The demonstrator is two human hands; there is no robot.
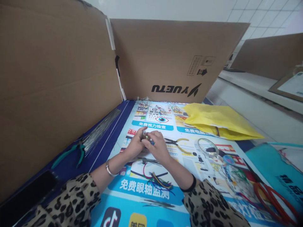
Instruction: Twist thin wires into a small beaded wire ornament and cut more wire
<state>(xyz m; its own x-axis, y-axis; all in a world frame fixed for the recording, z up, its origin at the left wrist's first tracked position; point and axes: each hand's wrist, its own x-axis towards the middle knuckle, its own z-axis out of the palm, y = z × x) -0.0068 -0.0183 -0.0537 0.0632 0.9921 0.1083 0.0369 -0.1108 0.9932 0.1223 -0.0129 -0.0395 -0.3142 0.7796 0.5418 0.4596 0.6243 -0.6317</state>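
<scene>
My left hand [136, 144] and my right hand [158, 147] meet above the middle of the printed sheet, fingers closed. Between their fingertips is a small metallic piece [143, 135] with a bit of green. Its kind is too small to make out, and the fingers cover part of it. Just right of my right hand lie pliers with yellow handles [183, 146], their jaws partly hidden. Nearer to me, below the hands, rests a bundle of coloured cords [159, 182]. Several short dark wire pieces [159, 203] lie closer still.
Teal-handled pliers [77, 154] and long thin wires [101, 130] lie left, with a dark phone [28, 197] nearer. To the right are a yellow bag [220, 121], a clear ring-shaped roll [208, 147], tangled wire, red-handled scissors [272, 201] and a teal bag [270, 164]. Cardboard walls [175, 56] stand behind and left.
</scene>
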